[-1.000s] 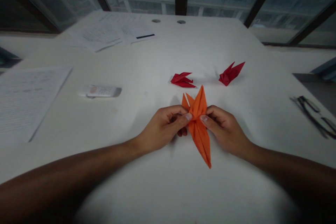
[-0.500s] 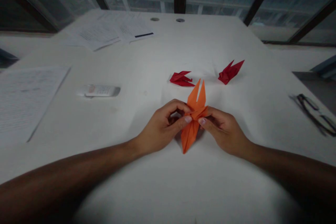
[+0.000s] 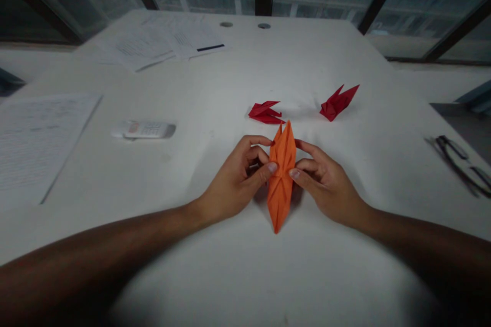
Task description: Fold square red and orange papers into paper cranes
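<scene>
An orange folded paper (image 3: 282, 179) is held upright lengthwise between both hands, its long pointed end toward me and two tips at the far end. My left hand (image 3: 245, 176) pinches its left edge, thumb on the front face. On the right edge, my right hand (image 3: 322, 179) grips with the thumb near the middle and the index finger higher up. Other fingertips are hidden behind the paper. Just beyond its tips lies a red folded paper (image 3: 264, 112). A second red folded paper (image 3: 337, 103) rests farther right.
A white tube (image 3: 148, 130) lies left on the white table (image 3: 215, 276). Written sheets (image 3: 42, 138) are at the left edge, more papers (image 3: 149, 43) at the back left. Black-framed glasses (image 3: 460, 161) lie at the right. Windows stand behind the table.
The orange paper has opened out into a longer, flatter shape; the flap across its middle no longer shows. Both index fingers have moved up along its sides, and its lower tip sits closer to me.
</scene>
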`<move>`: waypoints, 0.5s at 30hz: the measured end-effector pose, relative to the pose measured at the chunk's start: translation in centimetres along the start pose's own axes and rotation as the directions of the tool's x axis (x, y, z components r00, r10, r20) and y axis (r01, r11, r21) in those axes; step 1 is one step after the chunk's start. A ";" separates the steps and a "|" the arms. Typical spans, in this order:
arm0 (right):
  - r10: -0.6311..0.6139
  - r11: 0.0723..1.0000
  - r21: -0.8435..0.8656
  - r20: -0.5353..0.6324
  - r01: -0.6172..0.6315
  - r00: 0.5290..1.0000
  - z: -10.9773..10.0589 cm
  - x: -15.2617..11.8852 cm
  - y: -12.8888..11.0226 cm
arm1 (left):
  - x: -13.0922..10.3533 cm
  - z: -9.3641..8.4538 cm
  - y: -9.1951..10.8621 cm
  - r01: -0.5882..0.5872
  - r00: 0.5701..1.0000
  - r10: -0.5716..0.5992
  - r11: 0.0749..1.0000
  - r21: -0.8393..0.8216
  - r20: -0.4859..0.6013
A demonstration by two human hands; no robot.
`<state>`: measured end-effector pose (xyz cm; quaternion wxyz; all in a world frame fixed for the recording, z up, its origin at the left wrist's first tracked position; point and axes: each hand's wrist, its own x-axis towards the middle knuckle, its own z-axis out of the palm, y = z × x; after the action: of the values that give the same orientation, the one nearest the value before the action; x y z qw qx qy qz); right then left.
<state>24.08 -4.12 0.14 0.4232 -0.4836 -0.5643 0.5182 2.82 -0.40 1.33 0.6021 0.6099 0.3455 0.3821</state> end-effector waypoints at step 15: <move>0.037 0.993 -0.116 0.175 -0.017 0.984 -0.5 0.0 -1.1 | 0.3 -0.2 0.7 0.120 0.985 -0.120 0.993 0.002 0.121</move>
<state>24.43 -4.08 1.30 0.3361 -0.4667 -0.6216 0.5318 2.72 -0.09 1.99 0.6456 0.6083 0.3434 0.3085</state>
